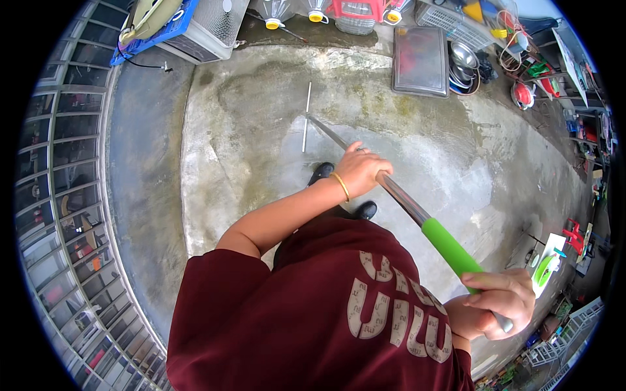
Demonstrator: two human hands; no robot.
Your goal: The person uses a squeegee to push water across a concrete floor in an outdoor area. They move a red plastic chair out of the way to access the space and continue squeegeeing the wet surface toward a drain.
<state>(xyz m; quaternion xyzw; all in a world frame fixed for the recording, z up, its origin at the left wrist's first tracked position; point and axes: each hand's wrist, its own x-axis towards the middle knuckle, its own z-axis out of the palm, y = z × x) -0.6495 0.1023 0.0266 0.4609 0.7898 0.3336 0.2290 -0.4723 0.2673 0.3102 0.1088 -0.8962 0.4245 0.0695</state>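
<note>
A long-handled floor squeegee [405,203] runs slantwise from the right front to the floor ahead of me. It has a metal pole, a green grip [453,247] and a thin white bar [306,124] as its head, lying on the concrete. Midway along the pole, my left hand [360,173] is closed around the metal; a yellow bracelet circles that wrist. My right hand [499,303] wraps the upper end of the green grip, close to my right side. The pole's grey end cap sticks out below it.
Wet patches mark the concrete floor [241,150]. Beyond it are clear jugs with yellow caps [317,15], a dark lidded bin [420,62] and metal bowls [463,57]. A barred metal grille [72,195] lines the left. My dark shoes [366,210] stand behind the squeegee head.
</note>
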